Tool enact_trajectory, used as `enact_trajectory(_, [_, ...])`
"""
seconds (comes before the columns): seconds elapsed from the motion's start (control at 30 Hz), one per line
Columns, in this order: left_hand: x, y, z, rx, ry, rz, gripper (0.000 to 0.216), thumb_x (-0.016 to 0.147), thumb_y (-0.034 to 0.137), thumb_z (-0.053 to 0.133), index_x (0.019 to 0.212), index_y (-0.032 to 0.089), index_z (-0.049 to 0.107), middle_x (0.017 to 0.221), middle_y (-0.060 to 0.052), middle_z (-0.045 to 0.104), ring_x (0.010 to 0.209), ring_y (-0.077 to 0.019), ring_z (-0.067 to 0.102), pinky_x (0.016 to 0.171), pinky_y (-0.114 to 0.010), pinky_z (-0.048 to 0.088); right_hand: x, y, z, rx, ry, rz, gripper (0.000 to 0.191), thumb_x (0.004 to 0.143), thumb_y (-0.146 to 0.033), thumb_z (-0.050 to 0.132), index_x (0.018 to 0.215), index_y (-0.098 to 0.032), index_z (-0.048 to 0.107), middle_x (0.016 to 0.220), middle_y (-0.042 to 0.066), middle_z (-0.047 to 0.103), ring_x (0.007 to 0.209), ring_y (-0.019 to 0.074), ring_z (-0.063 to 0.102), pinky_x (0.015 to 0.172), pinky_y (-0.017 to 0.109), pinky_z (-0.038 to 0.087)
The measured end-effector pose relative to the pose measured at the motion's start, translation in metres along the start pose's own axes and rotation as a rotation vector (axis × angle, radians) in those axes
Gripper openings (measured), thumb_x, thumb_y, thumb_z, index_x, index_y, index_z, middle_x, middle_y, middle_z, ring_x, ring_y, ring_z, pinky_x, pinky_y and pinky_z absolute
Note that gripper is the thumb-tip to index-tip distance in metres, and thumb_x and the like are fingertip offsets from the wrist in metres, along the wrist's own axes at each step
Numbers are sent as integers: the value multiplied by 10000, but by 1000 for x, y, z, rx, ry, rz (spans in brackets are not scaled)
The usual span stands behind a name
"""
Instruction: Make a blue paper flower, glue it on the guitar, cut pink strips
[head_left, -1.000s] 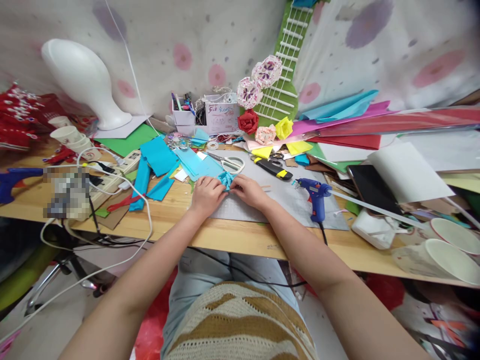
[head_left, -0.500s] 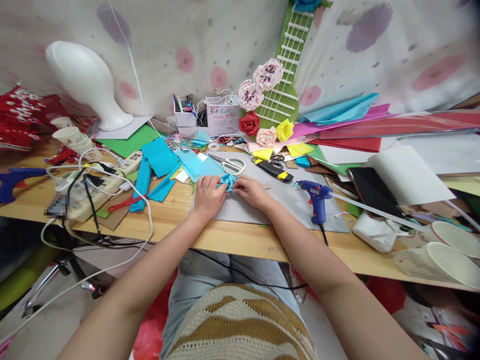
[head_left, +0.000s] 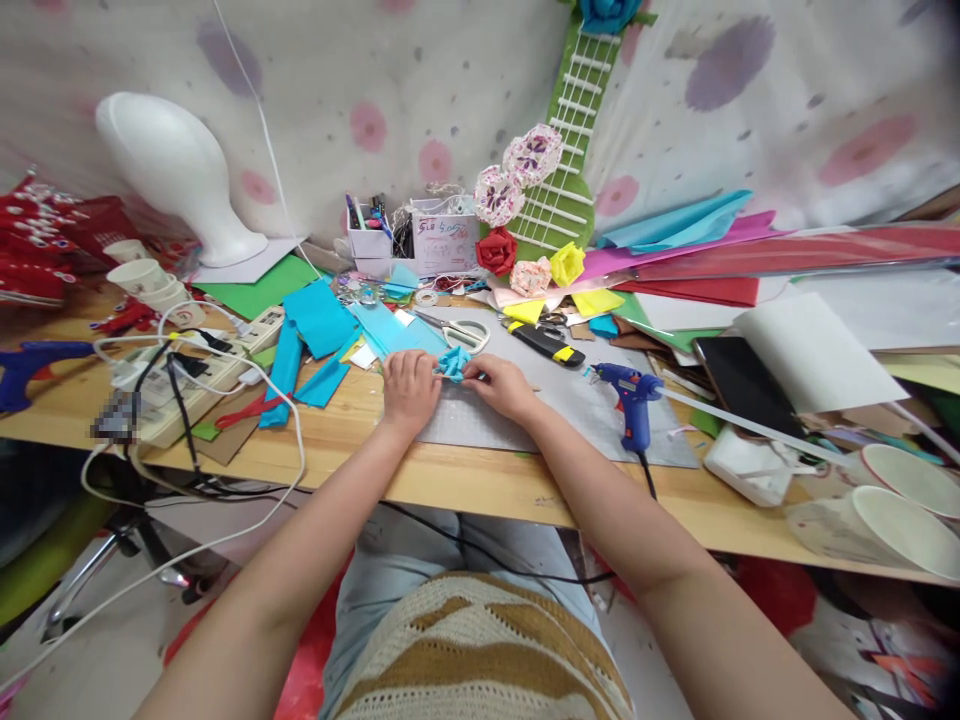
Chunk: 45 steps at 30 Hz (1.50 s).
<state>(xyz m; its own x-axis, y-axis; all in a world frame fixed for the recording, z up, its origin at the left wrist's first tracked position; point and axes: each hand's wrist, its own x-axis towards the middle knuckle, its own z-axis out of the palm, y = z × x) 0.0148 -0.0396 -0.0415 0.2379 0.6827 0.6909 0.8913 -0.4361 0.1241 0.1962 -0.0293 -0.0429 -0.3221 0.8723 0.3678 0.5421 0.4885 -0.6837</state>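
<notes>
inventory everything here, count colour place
crumpled paper piece: 1, light blue, centre
flat mat: 1, grey, centre
metal scissors: 1, white-handled, centre
utility knife: 1, black-yellow, centre
glue guns: 2, blue, left, right
guitar-shaped panel: 1, green, back
paper flowers: 6, mixed, back
foam head: 1, white, back left
phone: 1, black, right
paper cups: several, white, both ends
power strips: count unclear, cream, left
paper sheets: many, mixed, throughout
bare hands: 2, centre, holding paper

A small bright-blue piece (head_left: 454,362) is bunched in crinkled folds; held between left hand (head_left: 410,390) and right hand (head_left: 501,386).
</notes>
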Motion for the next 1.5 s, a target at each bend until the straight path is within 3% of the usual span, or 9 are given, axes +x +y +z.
enact_trajectory(0.17, [-10,12,-14,-81,-267,-390,167,757,346,545,700,213,629,667,-32,609,692,-197,550,647,-304,368,1,1,3,47,34,23,22,729,-174,593,711,-184,585,834,23,648,775,136,579,698,254,438])
enact_trajectory(0.27, [-12,14,-11,-200,-408,-449,164,751,344,542,761,260,683,542,6,579,545,-166,516,516,-264,302,1,0,4,73,45,44,26,728,-183,597,705,-185,585,836,21,651,778,134,581,690,253,441])
enact_trajectory(0.4, [-8,8,2,-318,-368,-340,149,731,275,569,803,258,698,503,16,551,480,-149,470,478,-252,244,2,-3,5,111,67,32,43,730,-189,599,693,-184,577,838,26,646,793,139,576,684,254,445])
enact_trajectory(0.63, [-5,0,8,-609,-291,-457,231,728,253,570,928,208,676,508,54,443,502,-109,422,518,-229,301,4,-5,2,114,118,-3,53,738,-202,601,688,-191,586,820,28,639,818,151,570,697,262,435])
enact_trajectory(0.8, [-5,-2,10,-756,-271,-508,153,700,282,592,795,177,647,503,70,349,492,-90,361,511,-219,306,6,-4,4,122,133,-7,49,741,-212,607,696,-191,608,844,33,647,825,153,577,700,264,441])
enact_trajectory(0.93, [-8,-3,5,-610,-46,-550,180,668,273,627,808,181,562,612,50,414,580,-108,422,579,-231,374,8,-3,6,130,131,24,31,728,-188,623,697,-184,625,832,40,645,813,152,576,686,258,447])
enact_trajectory(1.07, [-10,-1,-3,-293,172,-302,222,664,266,670,833,188,549,831,-40,511,835,-191,482,788,-335,396,9,-2,9,107,94,67,47,712,-154,639,677,-185,631,819,30,650,798,148,580,719,271,449])
enact_trajectory(1.3, [-8,4,2,-93,2,-36,176,745,394,643,809,231,661,868,-69,526,885,-227,455,805,-372,325,8,-2,10,121,31,85,76,704,-120,636,660,-182,636,855,26,645,820,142,590,739,280,465])
enact_trajectory(1.5, [-6,6,4,-32,-11,89,124,825,234,530,763,232,637,848,-58,564,864,-209,461,814,-366,305,9,-2,11,85,37,74,39,710,-142,639,701,-173,661,849,30,581,741,118,556,728,280,473])
